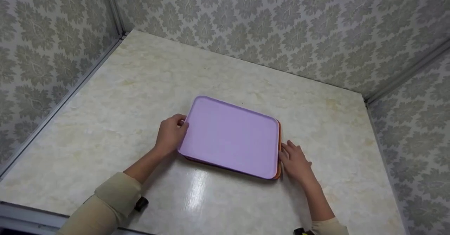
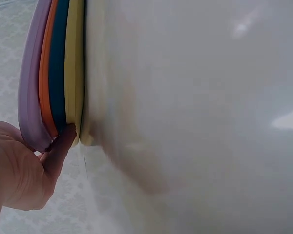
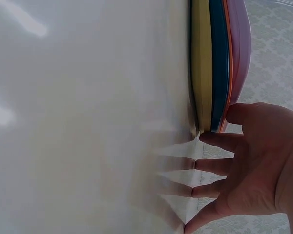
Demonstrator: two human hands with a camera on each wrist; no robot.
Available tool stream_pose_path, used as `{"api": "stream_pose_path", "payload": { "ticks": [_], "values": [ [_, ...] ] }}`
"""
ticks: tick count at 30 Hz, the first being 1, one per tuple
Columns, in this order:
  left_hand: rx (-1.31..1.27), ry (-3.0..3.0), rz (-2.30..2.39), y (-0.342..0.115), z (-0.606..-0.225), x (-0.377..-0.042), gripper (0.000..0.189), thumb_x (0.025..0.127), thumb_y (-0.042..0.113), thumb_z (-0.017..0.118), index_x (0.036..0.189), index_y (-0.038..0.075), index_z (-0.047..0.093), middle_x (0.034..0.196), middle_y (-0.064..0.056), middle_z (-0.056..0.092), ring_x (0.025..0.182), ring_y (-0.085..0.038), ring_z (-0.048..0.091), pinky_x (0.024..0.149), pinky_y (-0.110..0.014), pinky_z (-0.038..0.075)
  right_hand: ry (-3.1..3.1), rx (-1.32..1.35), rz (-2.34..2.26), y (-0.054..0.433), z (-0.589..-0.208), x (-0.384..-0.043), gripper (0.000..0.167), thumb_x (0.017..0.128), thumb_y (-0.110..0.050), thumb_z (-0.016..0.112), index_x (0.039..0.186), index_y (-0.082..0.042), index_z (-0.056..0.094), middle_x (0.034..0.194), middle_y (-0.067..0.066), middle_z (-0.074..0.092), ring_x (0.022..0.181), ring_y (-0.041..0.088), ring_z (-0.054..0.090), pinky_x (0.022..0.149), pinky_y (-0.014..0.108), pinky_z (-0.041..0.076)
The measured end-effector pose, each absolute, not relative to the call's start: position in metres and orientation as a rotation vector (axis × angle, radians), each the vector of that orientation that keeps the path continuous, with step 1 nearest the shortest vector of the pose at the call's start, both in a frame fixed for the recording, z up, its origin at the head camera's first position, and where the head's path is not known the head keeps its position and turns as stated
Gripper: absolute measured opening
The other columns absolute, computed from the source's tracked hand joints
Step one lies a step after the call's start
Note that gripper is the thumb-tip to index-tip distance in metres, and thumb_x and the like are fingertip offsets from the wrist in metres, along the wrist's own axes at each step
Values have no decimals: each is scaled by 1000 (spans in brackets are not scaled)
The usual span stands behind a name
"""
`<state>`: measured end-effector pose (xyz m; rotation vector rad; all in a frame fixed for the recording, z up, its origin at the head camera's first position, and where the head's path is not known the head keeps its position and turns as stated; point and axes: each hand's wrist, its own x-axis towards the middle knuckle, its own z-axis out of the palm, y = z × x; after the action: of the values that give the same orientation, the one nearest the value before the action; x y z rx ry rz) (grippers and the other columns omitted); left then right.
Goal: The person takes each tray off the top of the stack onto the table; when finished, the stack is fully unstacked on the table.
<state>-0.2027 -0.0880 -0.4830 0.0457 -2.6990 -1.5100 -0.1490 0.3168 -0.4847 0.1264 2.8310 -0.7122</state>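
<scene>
A light purple tray (image 1: 232, 136) lies on top of a stack, with an orange tray (image 1: 280, 150) showing along its right side. Edge-on in the left wrist view, a teal tray (image 2: 58, 63) and a yellow tray (image 2: 74, 73) sit beneath those two. My left hand (image 1: 172, 133) grips the purple tray's left edge, thumb over the rim; a finger reaches down against the lower trays. At the right edge, my right hand (image 1: 296, 161) has its fingers spread. Its thumb touches the tray edges, while the other fingertips rest on the table, as the right wrist view shows.
The stack rests on a glossy, marble-patterned table (image 1: 140, 83). Patterned wall panels (image 1: 242, 20) enclose the back and both sides, with metal framing (image 1: 59, 106) along the left edge. Small black objects (image 1: 141, 204) show by both forearms.
</scene>
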Motion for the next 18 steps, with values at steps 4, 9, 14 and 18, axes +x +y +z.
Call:
{"api": "stream_pose_path", "payload": {
  "ticks": [4, 9, 14, 18],
  "values": [
    [77, -2677, -1593, -92, -482, -203, 30, 100, 11, 59, 124, -4, 66, 106, -20, 72, 93, -31, 68, 78, -45, 56, 2818, 138, -697, 316, -484, -150, 59, 107, -41, 44, 154, -5, 42, 163, 21, 24, 149, 49, 9, 98, 87, 5],
    [110, -2671, -1737, -98, -479, -202, 34, 102, 12, 56, 131, -4, 62, 114, -23, 70, 99, -32, 69, 81, -44, 57, 2804, 156, -686, 316, -483, -151, 60, 107, -42, 44, 155, -6, 40, 164, 21, 23, 149, 50, 8, 98, 86, 4],
    [102, -2759, -1968, -108, -469, -201, 47, 102, 6, 50, 148, -5, 45, 134, -27, 59, 116, -35, 62, 91, -45, 55, 2807, 151, -696, 316, -483, -150, 60, 107, -42, 45, 154, -5, 41, 163, 22, 23, 148, 51, 8, 97, 87, 4],
    [22, -2815, -2104, -115, -461, -201, 61, 97, -3, 47, 156, -3, 31, 145, -30, 49, 120, -37, 59, 90, -47, 55, 2829, 122, -686, 317, -484, -150, 59, 107, -40, 45, 153, -4, 42, 163, 23, 24, 148, 51, 10, 96, 88, 5]
  ]
}}
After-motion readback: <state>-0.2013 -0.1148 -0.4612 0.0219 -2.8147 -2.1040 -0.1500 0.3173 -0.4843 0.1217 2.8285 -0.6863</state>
